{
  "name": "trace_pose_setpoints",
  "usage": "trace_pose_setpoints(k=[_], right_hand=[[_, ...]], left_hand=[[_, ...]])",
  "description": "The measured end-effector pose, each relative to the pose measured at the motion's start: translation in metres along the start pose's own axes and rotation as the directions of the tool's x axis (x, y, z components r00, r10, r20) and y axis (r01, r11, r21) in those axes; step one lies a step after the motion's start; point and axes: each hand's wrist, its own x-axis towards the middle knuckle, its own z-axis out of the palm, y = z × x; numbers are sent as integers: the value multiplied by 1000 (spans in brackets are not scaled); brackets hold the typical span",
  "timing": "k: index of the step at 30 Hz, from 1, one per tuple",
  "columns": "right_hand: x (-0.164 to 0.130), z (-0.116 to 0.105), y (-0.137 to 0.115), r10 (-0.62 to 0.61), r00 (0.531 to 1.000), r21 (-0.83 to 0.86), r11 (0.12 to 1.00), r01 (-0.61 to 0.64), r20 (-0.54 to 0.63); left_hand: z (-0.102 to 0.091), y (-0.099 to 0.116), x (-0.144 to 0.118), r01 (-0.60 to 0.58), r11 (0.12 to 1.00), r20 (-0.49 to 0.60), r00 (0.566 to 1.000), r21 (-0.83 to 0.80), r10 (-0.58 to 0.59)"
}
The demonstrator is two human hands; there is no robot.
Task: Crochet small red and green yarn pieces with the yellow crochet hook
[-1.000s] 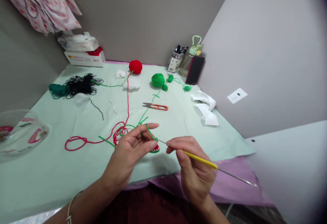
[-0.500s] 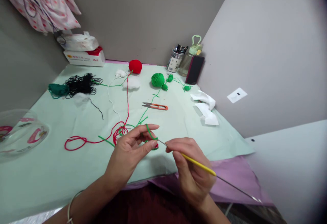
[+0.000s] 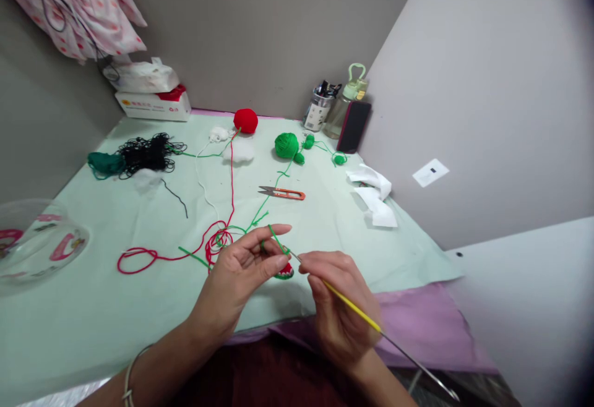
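My left hand (image 3: 241, 274) pinches a small crocheted piece (image 3: 285, 272) in red, white and green between thumb and fingers; much of it is hidden. Green yarn (image 3: 277, 238) runs over the raised index finger down to the piece. In my right hand (image 3: 341, 308) is a crochet hook (image 3: 355, 309) with a yellow grip, held like a pencil. Its thin metal tip meets the green yarn at the edge of the piece. A second metal end of the hook sticks out toward the lower right.
Tangled red yarn (image 3: 218, 240) lies left of my hands. Beyond them are orange thread snips (image 3: 283, 193), a green yarn ball (image 3: 286, 145), a red yarn ball (image 3: 245, 121) and black yarn (image 3: 148, 154). A phone (image 3: 354, 127) leans at the back right; a clear bowl (image 3: 41, 240) stands left.
The hook's rear end has swung down and left as my right hand shifted slightly left. More of the crocheted piece's red and green face now shows below my left thumb.
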Motion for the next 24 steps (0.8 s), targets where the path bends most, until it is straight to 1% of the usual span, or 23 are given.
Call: trace_pose_setpoints(k=[8, 13, 17, 24], right_hand=[[-1, 2, 0, -12, 999, -36, 999, 11, -49], [0, 0, -1, 8, 999, -17, 1000, -9, -51], [-2, 0, -1, 10, 999, -5, 1000, -10, -51], [-2, -1, -1, -24, 999, -5, 1000, 24, -32]], left_hand=[[4, 4, -1, 42, 998, -16, 999, -53, -42], [5, 6, 0, 26, 996, -48, 998, -86, -30], [5, 7, 0, 28, 994, -50, 998, -107, -33], [5, 7, 0, 20, 994, -56, 998, -105, -27]])
